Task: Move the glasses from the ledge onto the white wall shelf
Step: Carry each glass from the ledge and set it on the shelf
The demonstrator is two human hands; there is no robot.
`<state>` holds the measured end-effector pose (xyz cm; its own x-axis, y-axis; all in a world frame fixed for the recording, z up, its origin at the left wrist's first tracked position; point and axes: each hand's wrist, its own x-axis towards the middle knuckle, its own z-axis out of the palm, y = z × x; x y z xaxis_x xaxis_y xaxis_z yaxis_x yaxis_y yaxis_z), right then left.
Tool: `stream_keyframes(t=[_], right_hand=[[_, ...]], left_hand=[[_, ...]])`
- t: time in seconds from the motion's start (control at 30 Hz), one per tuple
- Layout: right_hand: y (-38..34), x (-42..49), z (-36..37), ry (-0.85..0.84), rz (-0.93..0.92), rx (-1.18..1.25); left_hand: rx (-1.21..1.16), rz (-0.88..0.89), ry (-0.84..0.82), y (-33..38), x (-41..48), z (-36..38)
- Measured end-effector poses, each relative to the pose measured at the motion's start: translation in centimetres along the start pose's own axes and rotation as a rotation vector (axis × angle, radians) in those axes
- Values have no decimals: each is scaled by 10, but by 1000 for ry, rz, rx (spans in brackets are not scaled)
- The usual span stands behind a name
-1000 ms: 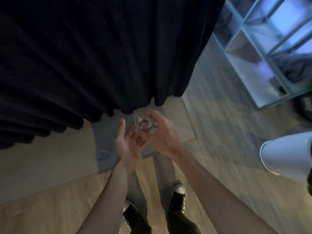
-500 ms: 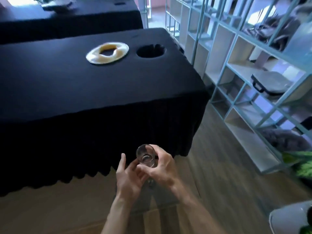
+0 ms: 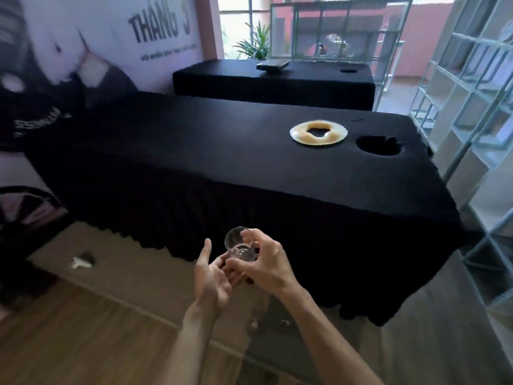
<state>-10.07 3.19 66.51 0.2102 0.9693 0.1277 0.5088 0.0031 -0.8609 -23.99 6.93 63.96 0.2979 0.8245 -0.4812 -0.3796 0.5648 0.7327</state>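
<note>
The right hand (image 3: 266, 262) has its grip closed around a small clear glass (image 3: 240, 244), fingers curled over the rim and side, mouth tilted toward the camera; the left hand (image 3: 212, 276) is spread wide beneath it, palm up, fingertips seemingly just touching its base, holding nothing of its own. Over the last second the view has swung up from the floor and low ledge to the room: a second ago the glass was carried low, close over the ledge, with another glass lying on the ledge to the left; now it rides in front of the skirt of the black-draped surface (image 3: 249, 168). I take that to mean the pick-up is done and the carry has begun, with at least one more glass left behind. The white wall shelf (image 3: 472, 112) stands to the right, its open cubbies well apart from the hands. The draped corner juts out between the glass and the shelf, so the path probably runs around it over the bare wooden floor (image 3: 69, 337), which offers free room. A plate (image 3: 318, 132) sits far up the surface, out of the way.
</note>
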Motion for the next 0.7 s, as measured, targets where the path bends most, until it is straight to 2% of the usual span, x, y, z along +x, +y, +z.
stream_keyframes(t=[0.2,0.43,0.7], right_hand=[[-88,-6,92,-138,-118,38],[-192,-43,227,-316,-184,83],[-300,-99,384,-509,-307,120]], left_hand=[[-81,158,93,68,-62,-94],[-149,274,219,129,-149,-238],[-185,409,436,183,-249,-398]])
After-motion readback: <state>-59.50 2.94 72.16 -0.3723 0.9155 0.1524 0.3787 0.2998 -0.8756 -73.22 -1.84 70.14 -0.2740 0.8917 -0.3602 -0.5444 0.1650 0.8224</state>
